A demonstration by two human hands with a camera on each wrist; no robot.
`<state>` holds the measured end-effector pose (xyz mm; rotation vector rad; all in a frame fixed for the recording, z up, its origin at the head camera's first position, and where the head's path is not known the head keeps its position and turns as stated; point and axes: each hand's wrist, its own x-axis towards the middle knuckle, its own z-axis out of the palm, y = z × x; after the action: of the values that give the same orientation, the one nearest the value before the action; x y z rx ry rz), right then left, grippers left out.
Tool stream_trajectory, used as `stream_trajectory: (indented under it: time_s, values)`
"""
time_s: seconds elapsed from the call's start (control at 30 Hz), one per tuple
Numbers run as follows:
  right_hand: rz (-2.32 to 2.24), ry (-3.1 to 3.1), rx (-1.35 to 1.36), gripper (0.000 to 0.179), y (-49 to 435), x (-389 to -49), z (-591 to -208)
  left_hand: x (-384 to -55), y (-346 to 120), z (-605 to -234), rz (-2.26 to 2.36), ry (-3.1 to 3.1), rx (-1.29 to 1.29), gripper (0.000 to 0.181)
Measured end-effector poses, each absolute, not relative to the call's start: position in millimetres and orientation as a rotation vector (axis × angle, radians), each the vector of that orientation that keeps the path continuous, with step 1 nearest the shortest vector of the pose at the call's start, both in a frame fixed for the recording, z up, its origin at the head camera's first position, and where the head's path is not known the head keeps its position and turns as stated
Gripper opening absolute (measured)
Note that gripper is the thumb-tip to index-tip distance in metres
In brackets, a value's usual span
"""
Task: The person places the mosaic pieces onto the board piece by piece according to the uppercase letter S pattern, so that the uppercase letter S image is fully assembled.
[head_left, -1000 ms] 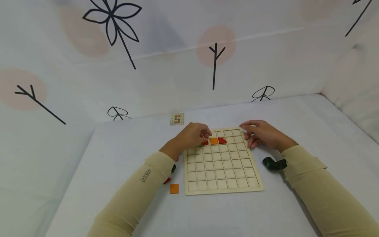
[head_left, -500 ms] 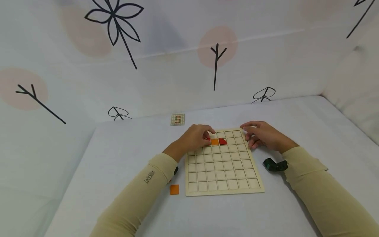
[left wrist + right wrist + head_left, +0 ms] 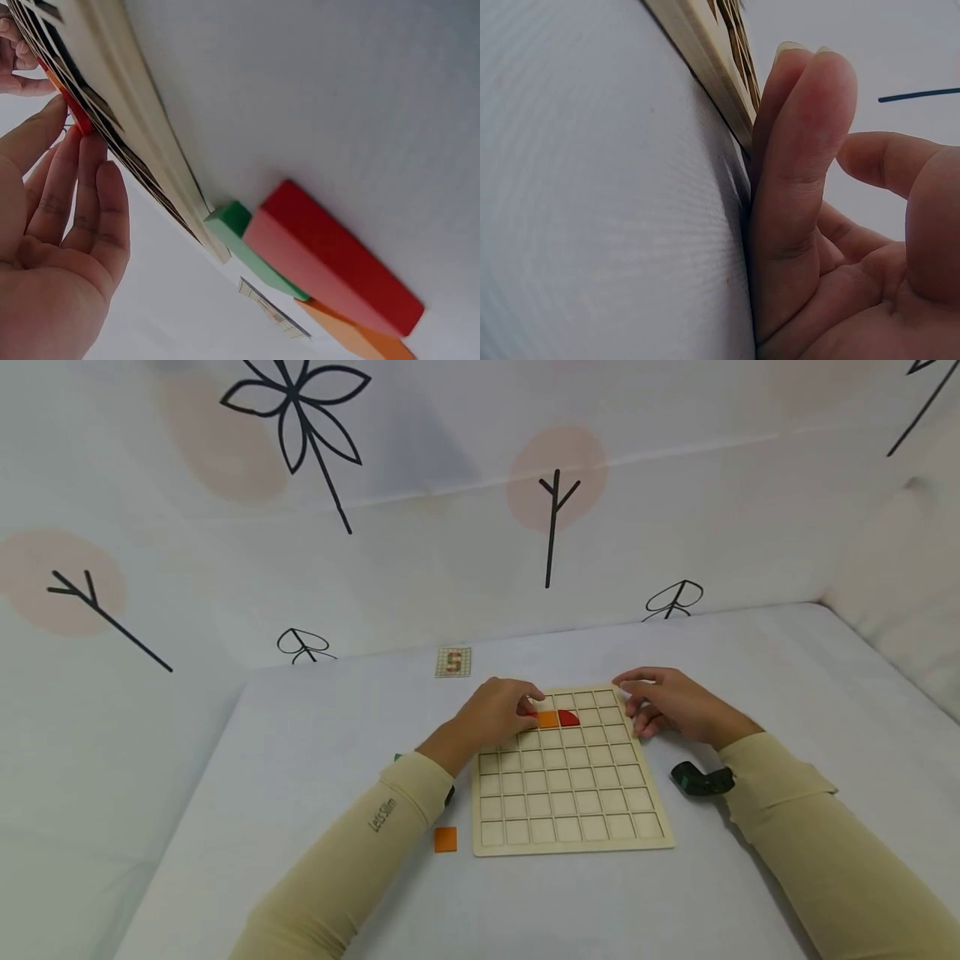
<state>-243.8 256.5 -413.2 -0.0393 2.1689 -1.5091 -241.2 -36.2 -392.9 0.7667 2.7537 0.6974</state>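
A pale wooden grid board (image 3: 570, 852) lies on the white table. In one of its upper rows are an orange square tile (image 3: 549, 719) and a red quarter-round tile (image 3: 569, 718). My left hand (image 3: 487, 717) is over the board's upper left. In the left wrist view its thumb and fingertips pinch a red tile (image 3: 79, 114) at the row's left end; the head view mostly hides this tile. At the upper right edge of the board rests my right hand (image 3: 675, 703), fingers loosely bent. The right wrist view shows its fingers (image 3: 795, 150) against the board's side, holding no tile.
Left of the board lies a loose orange tile (image 3: 446, 840). The left wrist view has a red piece (image 3: 330, 259), a green piece (image 3: 255, 247) and an orange piece (image 3: 356, 330) grouped beside the board. A small patterned card (image 3: 453, 662) lies behind it.
My left hand has shifted slightly right along the row, staying at the red tile beside the orange square. The right hand keeps its place at the board's edge.
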Motion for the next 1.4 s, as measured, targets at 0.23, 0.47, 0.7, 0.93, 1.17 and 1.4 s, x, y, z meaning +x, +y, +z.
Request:
stream_trajectory:
  time_s: [0.23,0.47,0.7,0.93,1.17,1.4]
  values:
    - [-1.501,2.185,-0.031,0.05,257.3,-246.0,-415.5,-233.7,-34.8,-390.3,0.625,2.816,0.751,0.039]
    - [-1.505,2.17,-0.028,0.051,256.0,-243.5,-413.1,-231.2,-33.2,-391.3,0.52,2.867,0.752,0.036]
    - [-1.521,2.167,-0.026,0.048,256.1,-242.8,-413.2,-226.6,-31.0,-387.0,0.317,2.913,0.772,0.031]
    - [-1.524,2.173,-0.027,0.046,256.2,-244.0,-414.9,-222.9,-42.1,-383.9,0.537,2.776,0.678,0.038]
    - [-1.519,2.171,-0.017,0.048,256.0,-244.3,-417.4,-221.3,-61.2,-379.7,0.761,2.686,0.629,0.039]
    - [-1.539,2.153,-0.043,0.048,257.8,-244.7,-418.1,-206.2,-86.3,-369.7,0.785,2.803,0.657,0.034]
